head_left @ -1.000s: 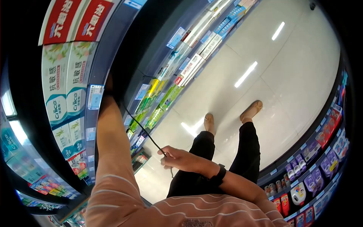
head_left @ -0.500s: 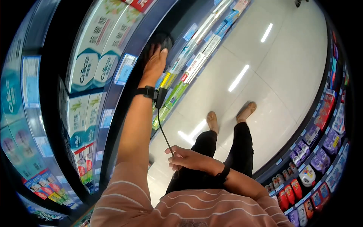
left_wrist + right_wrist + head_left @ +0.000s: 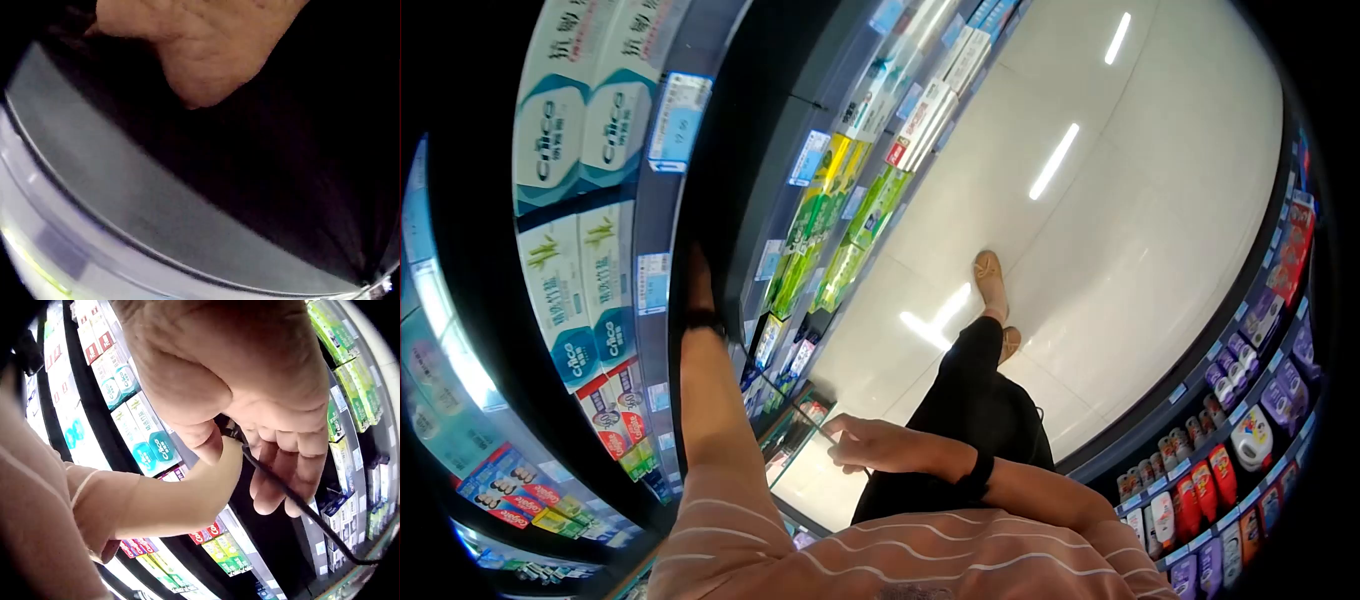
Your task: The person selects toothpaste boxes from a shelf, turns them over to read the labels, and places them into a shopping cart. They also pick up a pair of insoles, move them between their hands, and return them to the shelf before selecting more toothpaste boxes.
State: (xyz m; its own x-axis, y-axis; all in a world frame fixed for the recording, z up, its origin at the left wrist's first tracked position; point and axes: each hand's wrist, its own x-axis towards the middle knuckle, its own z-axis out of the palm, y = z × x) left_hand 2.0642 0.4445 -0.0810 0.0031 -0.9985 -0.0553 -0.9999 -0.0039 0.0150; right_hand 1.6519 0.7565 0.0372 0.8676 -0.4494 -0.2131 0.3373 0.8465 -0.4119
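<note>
My left hand (image 3: 700, 280) reaches into a dark gap in the shelving, below a row of white-and-teal toothpaste boxes (image 3: 550, 130). Shadow hides most of it in the head view. Only part of the left hand (image 3: 212, 56) appears in the left wrist view, above a grey shelf edge (image 3: 131, 181); its fingers are hidden in the dark. In front of my body, my right hand (image 3: 890, 445) pinches a thin black cable (image 3: 294, 499) between thumb and fingers. The cable (image 3: 775, 385) runs up towards the left wrist.
Lower shelves with green and yellow boxes (image 3: 830, 225) line the aisle beside the left arm. Pale tiled floor (image 3: 1120, 250) lies to the right. Shelves of bottles (image 3: 1220, 475) curve along the far right. A glass-fronted case (image 3: 800, 430) stands low near the right hand.
Half a second ago the left hand showed at the gap with its fingers spread; now it is deep in shadow. The feet have shifted, and the right hand still pinches the cable.
</note>
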